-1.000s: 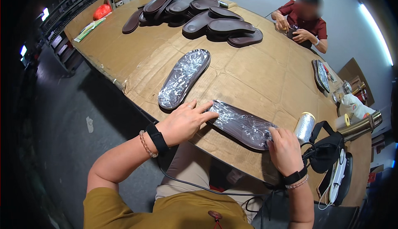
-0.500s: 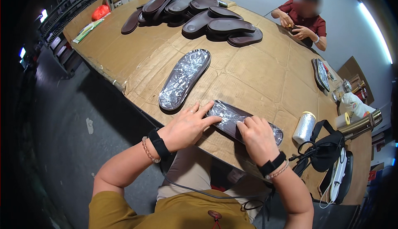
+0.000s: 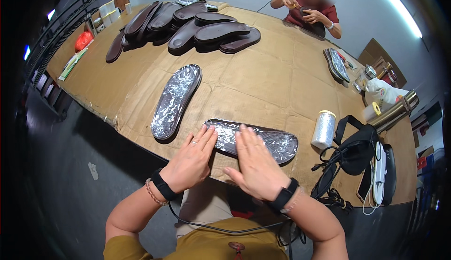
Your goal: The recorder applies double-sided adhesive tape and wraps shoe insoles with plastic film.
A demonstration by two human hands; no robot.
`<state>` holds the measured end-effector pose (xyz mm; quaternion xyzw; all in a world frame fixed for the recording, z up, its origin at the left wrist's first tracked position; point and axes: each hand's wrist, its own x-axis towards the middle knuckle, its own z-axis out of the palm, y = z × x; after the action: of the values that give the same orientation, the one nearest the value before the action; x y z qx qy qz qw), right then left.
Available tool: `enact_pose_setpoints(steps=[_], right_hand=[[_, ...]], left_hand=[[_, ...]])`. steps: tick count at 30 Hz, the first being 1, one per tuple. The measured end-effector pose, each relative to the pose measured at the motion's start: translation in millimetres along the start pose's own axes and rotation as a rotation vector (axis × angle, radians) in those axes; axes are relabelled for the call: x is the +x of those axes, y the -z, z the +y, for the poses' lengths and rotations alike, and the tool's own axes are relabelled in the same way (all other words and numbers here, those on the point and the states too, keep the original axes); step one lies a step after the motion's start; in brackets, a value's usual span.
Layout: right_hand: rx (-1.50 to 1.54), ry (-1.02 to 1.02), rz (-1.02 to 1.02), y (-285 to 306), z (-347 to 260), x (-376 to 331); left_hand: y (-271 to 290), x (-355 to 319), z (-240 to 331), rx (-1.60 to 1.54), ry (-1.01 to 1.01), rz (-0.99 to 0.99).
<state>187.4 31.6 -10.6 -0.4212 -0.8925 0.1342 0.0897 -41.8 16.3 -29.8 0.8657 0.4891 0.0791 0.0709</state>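
A dark brown shoe sole (image 3: 281, 143) lies crosswise near the table's front edge, its top covered with shiny clear film. My left hand (image 3: 191, 159) rests flat on its left end, fingers stretched out. Across its middle lies my right hand (image 3: 256, 163), also flat, with the fingers extended and the thumb apart. Neither hand grips anything. Just beyond my left hand is a second film-covered sole (image 3: 176, 102), lying lengthwise and untouched.
Brown soles (image 3: 188, 27) are heaped at the far left. To the right stand a film roll (image 3: 324, 129), a black strap bundle (image 3: 359, 152), a white power strip (image 3: 379, 173) and a metal flask (image 3: 399, 110). Another person (image 3: 312, 8) handles a sole across the cardboard-covered table (image 3: 263, 86).
My right hand has opened from a pinch at the film and moved left to lie flat on the sole. The film now covers the right end more smoothly. The view has shifted.
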Motion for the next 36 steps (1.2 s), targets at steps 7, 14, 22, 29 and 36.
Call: enact_pose_setpoints(steps=[7, 14, 22, 29, 36], right_hand=[[0.117, -0.055, -0.102, 10.5, 43.7, -39.5], [0.175, -0.129, 0.086, 31.8, 25.0, -83.3], [0.026, -0.305, -0.032, 9.7, 39.7, -98.0], [0.385, -0.203, -0.049, 15.2, 65.7, -109.1], [1.024, -0.07, 0.723, 76.9, 84.0, -106.4]], left_hand=[[7.0, 3.5, 8.5, -0.027, 0.029, 0.038], [33.5, -26.2, 34.9, -0.104, 0.075, 0.015], [0.4, -20.2, 57.6, -0.118, 0.093, -0.028], [-12.8, -16.6, 60.5, -0.121, 0.093, 0.005], [-24.7, -24.9, 55.5, -0.107, 0.103, 0.13]])
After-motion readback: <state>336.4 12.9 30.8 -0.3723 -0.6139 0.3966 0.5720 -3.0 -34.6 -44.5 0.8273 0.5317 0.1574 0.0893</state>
